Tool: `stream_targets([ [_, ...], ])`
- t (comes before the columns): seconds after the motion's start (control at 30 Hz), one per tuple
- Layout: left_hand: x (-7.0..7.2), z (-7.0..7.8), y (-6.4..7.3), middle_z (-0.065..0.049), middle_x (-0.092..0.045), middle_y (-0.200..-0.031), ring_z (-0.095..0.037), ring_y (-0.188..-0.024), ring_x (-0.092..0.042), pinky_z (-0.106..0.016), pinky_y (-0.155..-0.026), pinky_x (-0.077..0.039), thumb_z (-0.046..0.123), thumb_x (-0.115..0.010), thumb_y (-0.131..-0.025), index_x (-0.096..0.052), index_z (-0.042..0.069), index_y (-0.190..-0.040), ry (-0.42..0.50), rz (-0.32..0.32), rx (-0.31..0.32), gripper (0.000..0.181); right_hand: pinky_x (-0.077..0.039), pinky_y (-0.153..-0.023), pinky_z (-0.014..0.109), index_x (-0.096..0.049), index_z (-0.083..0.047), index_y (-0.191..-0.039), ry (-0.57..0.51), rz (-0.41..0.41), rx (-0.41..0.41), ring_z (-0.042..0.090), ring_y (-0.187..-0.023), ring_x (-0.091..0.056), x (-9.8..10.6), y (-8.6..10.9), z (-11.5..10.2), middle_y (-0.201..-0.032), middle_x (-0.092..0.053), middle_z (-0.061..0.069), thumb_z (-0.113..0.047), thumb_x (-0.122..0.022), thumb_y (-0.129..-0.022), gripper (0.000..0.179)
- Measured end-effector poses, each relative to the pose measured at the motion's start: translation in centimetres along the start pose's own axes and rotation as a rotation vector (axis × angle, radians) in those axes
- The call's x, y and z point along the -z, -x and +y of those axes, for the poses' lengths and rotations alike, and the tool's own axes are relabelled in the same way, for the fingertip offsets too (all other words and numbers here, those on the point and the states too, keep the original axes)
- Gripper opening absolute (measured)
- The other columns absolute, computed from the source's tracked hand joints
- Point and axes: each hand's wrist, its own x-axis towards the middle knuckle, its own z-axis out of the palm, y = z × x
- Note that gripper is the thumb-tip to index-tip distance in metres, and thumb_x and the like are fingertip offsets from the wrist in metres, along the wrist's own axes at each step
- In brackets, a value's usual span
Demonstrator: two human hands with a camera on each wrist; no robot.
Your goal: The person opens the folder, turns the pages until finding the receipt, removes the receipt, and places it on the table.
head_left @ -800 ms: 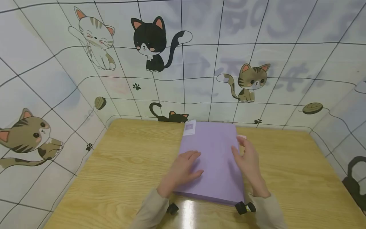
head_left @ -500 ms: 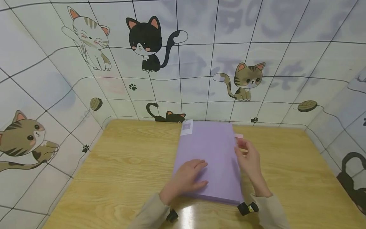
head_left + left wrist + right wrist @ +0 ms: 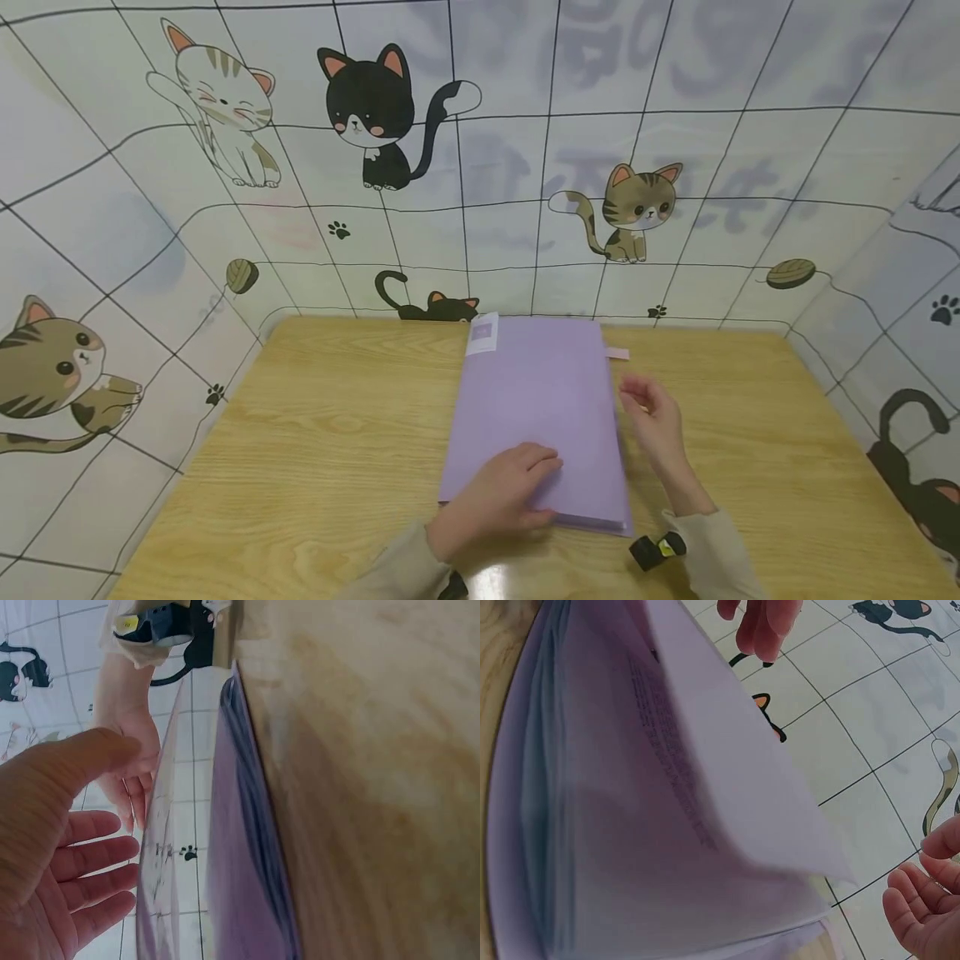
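Note:
A light purple file folder (image 3: 532, 400) lies on the table, with a white label (image 3: 482, 333) at its far left corner. In both wrist views its cover (image 3: 720, 757) stands raised off the pages, and a printed sheet (image 3: 652, 720) shows beneath. My left hand (image 3: 502, 492) is over the near part of the cover, fingers loosely extended and gripping nothing. Just off the folder's right edge, my right hand (image 3: 656, 421) has its fingers loosely bent, with nothing held. A pink tab (image 3: 617, 353) sticks out from the right edge beyond it.
The wooden table (image 3: 330, 417) meets a cat-printed wall covering (image 3: 510, 233) at the back and sides. Black camera mounts sit at both wrists, the right one (image 3: 656, 550) close to the folder's near right corner.
My left hand has slid over the cover toward the folder's near edge. My right hand has come away from the right edge, uncovering more of the pink tab. The head view has shifted slightly.

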Motion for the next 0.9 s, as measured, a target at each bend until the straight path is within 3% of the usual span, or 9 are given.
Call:
stream_targets([
  [0.43,-1.3,0.8,-0.2,0.000,-0.057,-0.113,-0.013,-0.106,-0.051,-0.022,-0.090,-0.043,0.037,-0.073,-0.072,-0.058,0.009,-0.115,-0.067,-0.013,0.004,0.053,-0.045,-0.075,0.009,-0.051,0.015,-0.115,-0.054,-0.026,-0.106,-0.003,-0.084,-0.054,0.1,0.7,1.3,-0.110,-0.055,0.030,0.009,-0.052,-0.089,0.027],
  [0.7,-1.0,0.9,-0.2,0.002,-0.058,-0.103,-0.012,-0.096,-0.052,-0.020,-0.082,-0.045,0.034,-0.073,-0.070,-0.062,0.011,-0.103,-0.114,0.076,-0.017,0.042,-0.046,-0.077,0.010,-0.051,0.013,-0.115,-0.046,-0.033,-0.164,-0.003,-0.084,-0.055,-0.1,0.7,2.1,-0.109,-0.056,0.027,0.008,-0.051,-0.089,0.027],
  [0.9,-0.9,0.9,-0.1,0.001,-0.059,-0.096,-0.012,-0.090,-0.054,-0.018,-0.078,-0.046,0.031,-0.074,-0.068,-0.064,0.010,-0.096,-0.110,0.172,-0.035,0.037,-0.048,-0.072,0.013,-0.051,0.014,-0.117,-0.057,-0.070,-0.206,-0.004,-0.078,-0.055,-0.4,0.8,2.8,-0.099,-0.062,0.013,0.010,-0.050,-0.088,0.029],
])
